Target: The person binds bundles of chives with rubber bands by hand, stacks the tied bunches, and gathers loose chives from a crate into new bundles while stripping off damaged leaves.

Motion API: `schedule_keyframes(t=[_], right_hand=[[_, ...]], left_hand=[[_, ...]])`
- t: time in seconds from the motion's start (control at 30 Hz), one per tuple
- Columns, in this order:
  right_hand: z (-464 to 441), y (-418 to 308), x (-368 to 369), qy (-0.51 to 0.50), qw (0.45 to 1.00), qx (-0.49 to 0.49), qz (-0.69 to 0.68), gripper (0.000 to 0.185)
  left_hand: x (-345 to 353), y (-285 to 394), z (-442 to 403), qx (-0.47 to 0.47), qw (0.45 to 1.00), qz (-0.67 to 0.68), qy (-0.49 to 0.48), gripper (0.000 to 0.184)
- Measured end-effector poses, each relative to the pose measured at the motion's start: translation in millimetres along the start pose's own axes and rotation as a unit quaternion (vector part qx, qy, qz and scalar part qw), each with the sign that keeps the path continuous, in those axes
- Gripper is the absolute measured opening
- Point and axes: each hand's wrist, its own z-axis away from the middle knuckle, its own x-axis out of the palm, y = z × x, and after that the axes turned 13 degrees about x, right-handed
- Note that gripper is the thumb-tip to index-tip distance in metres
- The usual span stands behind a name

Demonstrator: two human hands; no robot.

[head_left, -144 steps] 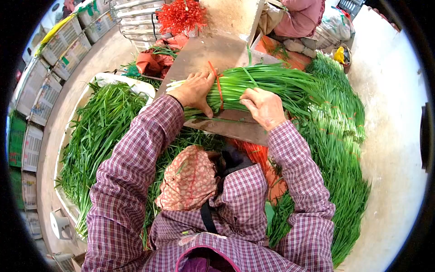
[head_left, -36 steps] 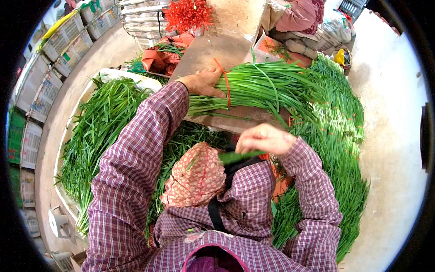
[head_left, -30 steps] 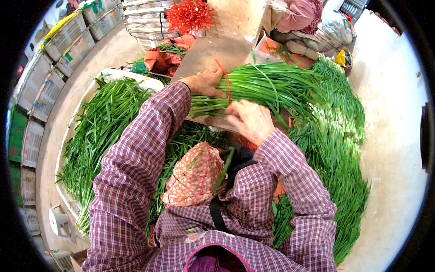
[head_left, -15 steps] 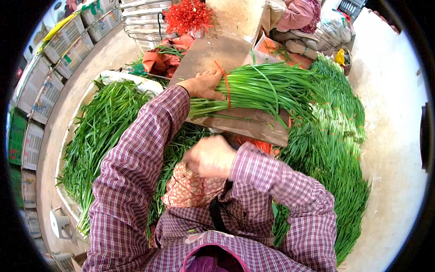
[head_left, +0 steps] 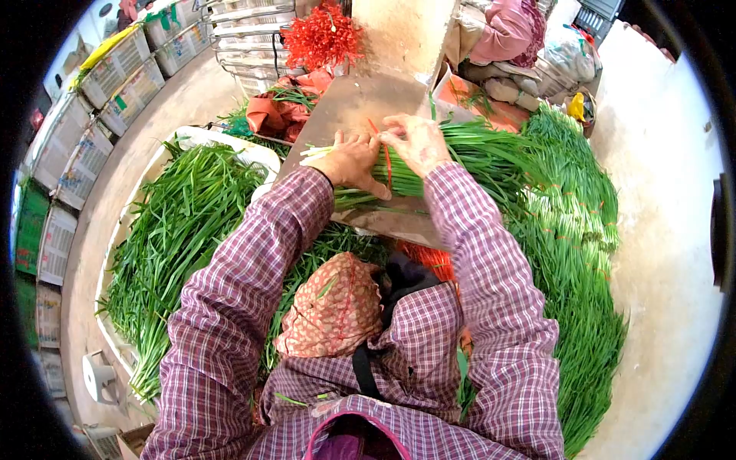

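A bunch of garlic chives lies across a brown board, its pale stem ends toward the left. Around the bunch runs a thin red tie, its upper end sticking up. My left hand grips the stems just left of the tie, fingers over the top and thumb stretched along the near side. Right of the tie, my right hand rests against the top of the bunch, its thumb and fingertips pinched together at the tie. Those fingertips partly hide the tie.
Loose chives fill a white tub at the left. Many tied bunches are piled along the right. Red ties hang in a cluster beyond the board. At the back right sits another person with a pink sleeve.
My right hand has moved up and away from near my lap to the tie on the bunch. My left hand stays on the stems, shifted slightly nearer the tie.
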Motion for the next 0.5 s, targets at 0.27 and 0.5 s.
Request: schedule_keyframes(t=[0.27,0.5], right_hand=[[-6,17,19,-0.080,0.976,0.092,-0.180,0.022],[8,-10,-2,-0.107,0.908,0.179,-0.364,0.009]], left_hand=[[22,22,3,-0.020,0.980,-0.152,0.129,0.123],[22,34,14,-0.014,0.963,-0.158,0.216,0.091]])
